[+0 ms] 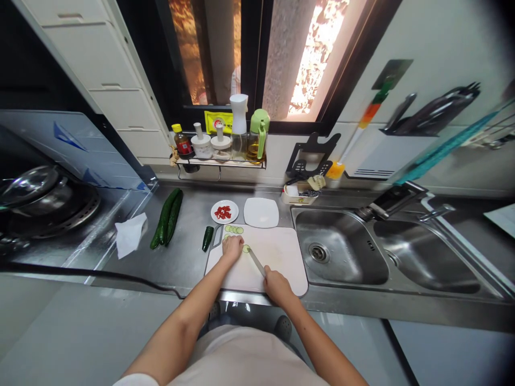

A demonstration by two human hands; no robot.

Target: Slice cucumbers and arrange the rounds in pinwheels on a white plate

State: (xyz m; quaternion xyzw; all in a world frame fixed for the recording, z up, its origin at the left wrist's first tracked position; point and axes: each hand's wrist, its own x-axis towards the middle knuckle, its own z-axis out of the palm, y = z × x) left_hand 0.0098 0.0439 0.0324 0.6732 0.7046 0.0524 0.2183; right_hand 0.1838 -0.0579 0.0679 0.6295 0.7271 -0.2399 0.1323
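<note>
Cucumber slices (234, 229) lie in an overlapping row near the far left corner of the cutting board (281, 262) in the head view, apparently set aside so the blade has its own side. The left hand (233, 247) rests just nearer than that row, fingers bent inward, perhaps to keep their tips off the edge; whether it grips anything underneath cannot be told. Just right of it, one slice (246, 249) lies at the tip of the knife (256, 262). The right hand (277, 286) is wrapped round its handle near the board's near edge, the blade slanting away and leftward, likely for control. A short cucumber piece (207, 239) lies on the steel bench (189, 260), just beside the board's left edge; whole cucumbers (163, 222) lie farther left. Beyond the far edge, a round plate (214, 214) with red pieces (222, 213) and a square plate (260, 213) seem placed within easy reach.
</note>
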